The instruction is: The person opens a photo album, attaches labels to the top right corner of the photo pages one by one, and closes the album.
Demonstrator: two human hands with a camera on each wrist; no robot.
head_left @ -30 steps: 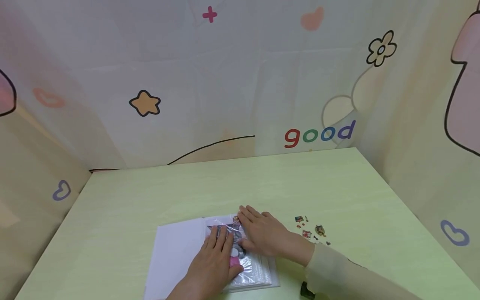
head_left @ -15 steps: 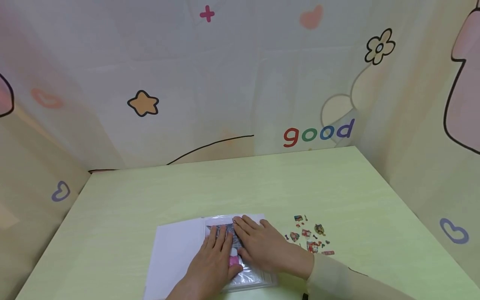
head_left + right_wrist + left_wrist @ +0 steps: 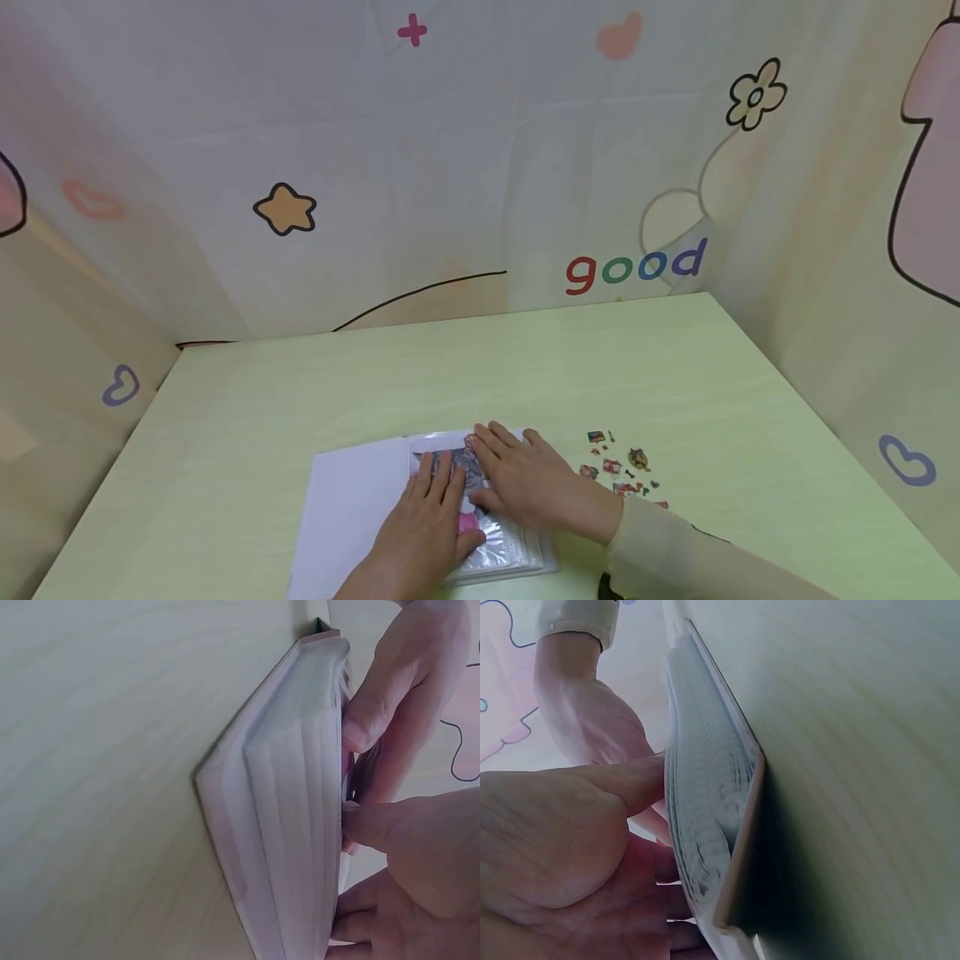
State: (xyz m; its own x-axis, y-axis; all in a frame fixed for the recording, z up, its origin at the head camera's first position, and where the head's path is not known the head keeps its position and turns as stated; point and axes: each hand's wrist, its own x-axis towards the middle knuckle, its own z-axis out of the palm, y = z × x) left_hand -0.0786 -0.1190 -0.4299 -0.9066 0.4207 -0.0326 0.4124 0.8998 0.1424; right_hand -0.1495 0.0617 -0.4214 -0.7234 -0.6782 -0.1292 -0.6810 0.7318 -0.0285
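The pale green table [image 3: 525,367] takes up most of the view, boxed in on three sides by a cartoon-print curtain [image 3: 480,167] with a star, a flower and the word "good" on it.

At the near edge of the table, a bit left of center, there's an open album [image 3: 352,508] with a white cover flap lying flat to the left and a thick stack of clear plastic sleeve pages on the right. The top sleeve [image 3: 502,546] has a picture in it, grey and pink, mostly covered by the hands, so I can't make out what it shows.

Left hand [image 3: 427,521] lies flat on the sleeve page, fingers straight and close together, pointing to the far side, just pressing down, not gripping anything. From the left wrist view the thumb rests against the edge of the page stack.

Right hand [image 3: 528,483] comes in from the right in a cream sleeve [image 3: 675,554], also flat with fingers stretched out over the far part of the same page, fingertips just beside the left hand's. Nothing pinched there either.

Just to the right of the album is a small scatter of colourful stickers [image 3: 622,471] lying on the table, near the right wrist but not touching it.
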